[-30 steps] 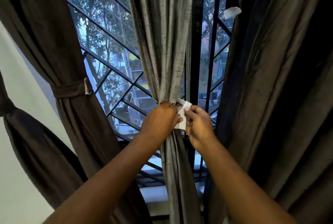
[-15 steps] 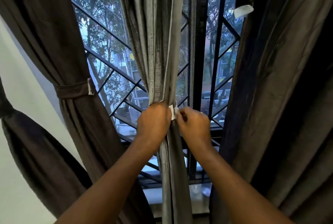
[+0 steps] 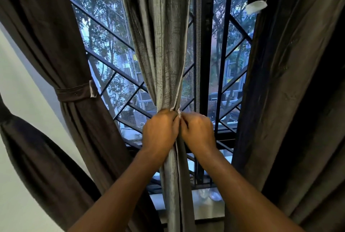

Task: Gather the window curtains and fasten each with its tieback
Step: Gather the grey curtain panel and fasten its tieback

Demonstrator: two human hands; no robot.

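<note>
A grey centre curtain hangs gathered into a narrow bunch in front of the window. My left hand grips the bunch at its waist. My right hand pinches the white end of a tieback right beside the left hand; only a sliver of that end shows between the two hands. To the left, a dark brown curtain is held by a fastened brown tieback. A loose dark curtain hangs at the right, with a white-tipped tieback end dangling near its top.
The window has a black metal grille with trees and buildings beyond. Another tied dark curtain hangs at the far left against a pale wall. A grey sill lies below the window.
My hands have drawn tighter together around the grey curtain. The white tieback end, held out as a flap before, is now almost hidden between them. The view has shifted slightly.
</note>
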